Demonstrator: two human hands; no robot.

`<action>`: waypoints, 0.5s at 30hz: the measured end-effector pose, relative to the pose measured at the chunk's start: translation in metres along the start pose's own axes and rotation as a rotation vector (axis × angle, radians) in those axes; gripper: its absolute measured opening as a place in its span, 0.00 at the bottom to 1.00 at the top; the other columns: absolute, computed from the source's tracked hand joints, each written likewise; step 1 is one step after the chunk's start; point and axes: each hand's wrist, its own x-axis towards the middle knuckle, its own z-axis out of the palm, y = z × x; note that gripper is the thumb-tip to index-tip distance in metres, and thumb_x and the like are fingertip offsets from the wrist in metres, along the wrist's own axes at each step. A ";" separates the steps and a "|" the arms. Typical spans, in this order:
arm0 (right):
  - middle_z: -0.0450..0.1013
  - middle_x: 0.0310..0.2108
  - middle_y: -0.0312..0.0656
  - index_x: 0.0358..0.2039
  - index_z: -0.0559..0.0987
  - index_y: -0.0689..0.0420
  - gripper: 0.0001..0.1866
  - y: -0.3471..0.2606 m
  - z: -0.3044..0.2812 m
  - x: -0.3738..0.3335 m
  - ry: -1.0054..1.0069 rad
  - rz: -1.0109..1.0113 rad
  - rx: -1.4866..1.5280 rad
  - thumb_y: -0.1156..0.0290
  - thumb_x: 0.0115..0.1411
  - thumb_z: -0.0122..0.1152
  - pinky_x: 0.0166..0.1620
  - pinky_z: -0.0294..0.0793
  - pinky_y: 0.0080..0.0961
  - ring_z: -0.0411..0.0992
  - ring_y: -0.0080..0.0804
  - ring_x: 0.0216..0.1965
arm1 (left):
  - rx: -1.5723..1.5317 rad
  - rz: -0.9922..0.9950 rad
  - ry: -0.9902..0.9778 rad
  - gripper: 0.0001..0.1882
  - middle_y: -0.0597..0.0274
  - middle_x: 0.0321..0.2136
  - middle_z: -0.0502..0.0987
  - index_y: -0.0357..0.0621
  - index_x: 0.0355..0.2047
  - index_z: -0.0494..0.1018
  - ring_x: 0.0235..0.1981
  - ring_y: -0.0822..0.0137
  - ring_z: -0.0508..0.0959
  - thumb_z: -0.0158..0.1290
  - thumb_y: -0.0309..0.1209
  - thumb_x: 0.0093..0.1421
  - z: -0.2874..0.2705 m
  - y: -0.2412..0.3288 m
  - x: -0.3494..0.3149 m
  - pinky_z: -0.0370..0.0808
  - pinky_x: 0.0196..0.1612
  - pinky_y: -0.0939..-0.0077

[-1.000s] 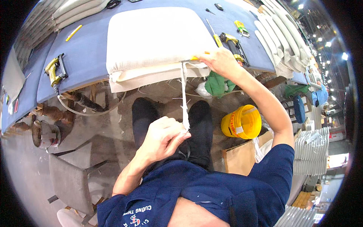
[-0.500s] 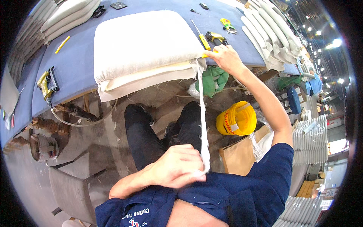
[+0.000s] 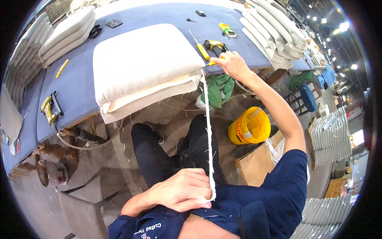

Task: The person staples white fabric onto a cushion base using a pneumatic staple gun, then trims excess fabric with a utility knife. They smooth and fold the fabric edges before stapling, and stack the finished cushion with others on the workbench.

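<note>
A pale fabric-covered seat cushion (image 3: 145,55) lies on the blue-topped table at its front edge, with a loose cloth margin hanging along its near side. My left hand (image 3: 181,190) is closed on the end of a long white fabric strip (image 3: 209,135), held low near my chest. The strip runs taut up to the cushion's right front corner. At that corner my right hand (image 3: 232,65) grips a yellow-handled cutter (image 3: 215,62), its thin dark blade pointing left at the cloth. The exact cutting point is too small to make out.
On the table (image 3: 79,89) lie a nail gun (image 3: 49,109), a second yellow-black air tool (image 3: 215,46), a yellow-handled screwdriver (image 3: 202,49) and a yellow pen-like tool (image 3: 62,68). Cushion stacks (image 3: 272,34) flank it. A yellow bucket (image 3: 250,126) stands on the floor to the right.
The view has shifted, so the cushion sits lower and farther left. My left hand is lower, still holding the taut strip. The cutter stays by the cushion's right corner.
</note>
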 end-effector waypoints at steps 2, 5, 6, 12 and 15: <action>0.75 0.36 0.35 0.56 0.82 0.38 0.17 -0.001 0.001 -0.001 -0.003 0.010 0.054 0.67 0.68 0.61 0.45 0.72 0.37 0.76 0.35 0.40 | -0.059 0.022 -0.015 0.15 0.60 0.26 0.75 0.42 0.27 0.72 0.30 0.54 0.77 0.57 0.35 0.70 -0.004 -0.001 0.002 0.70 0.39 0.59; 0.74 0.33 0.36 0.56 0.81 0.37 0.16 0.003 0.010 -0.005 0.005 0.029 0.150 0.64 0.69 0.59 0.45 0.75 0.42 0.78 0.40 0.40 | -0.128 0.025 -0.052 0.16 0.59 0.25 0.74 0.41 0.25 0.71 0.29 0.52 0.77 0.57 0.34 0.70 -0.005 -0.003 0.002 0.70 0.39 0.58; 0.74 0.33 0.37 0.56 0.81 0.38 0.16 0.003 0.013 -0.004 0.007 0.033 0.181 0.65 0.69 0.59 0.45 0.75 0.42 0.78 0.40 0.40 | -0.145 0.021 -0.058 0.16 0.59 0.24 0.74 0.42 0.25 0.71 0.29 0.52 0.77 0.57 0.34 0.70 -0.005 -0.004 0.002 0.70 0.39 0.58; 0.74 0.34 0.39 0.57 0.81 0.41 0.16 0.003 0.035 -0.018 -0.015 0.118 0.329 0.65 0.69 0.59 0.44 0.76 0.43 0.77 0.43 0.41 | -0.271 0.077 0.009 0.17 0.61 0.22 0.76 0.44 0.23 0.72 0.26 0.54 0.78 0.55 0.33 0.70 -0.014 0.003 -0.005 0.71 0.38 0.58; 0.74 0.35 0.39 0.57 0.80 0.42 0.17 -0.001 0.039 -0.014 0.038 0.108 0.296 0.65 0.69 0.60 0.44 0.76 0.43 0.77 0.43 0.41 | -0.357 0.409 -0.576 0.17 0.65 0.21 0.76 0.49 0.26 0.74 0.23 0.57 0.80 0.52 0.41 0.71 -0.009 0.024 -0.015 0.72 0.33 0.53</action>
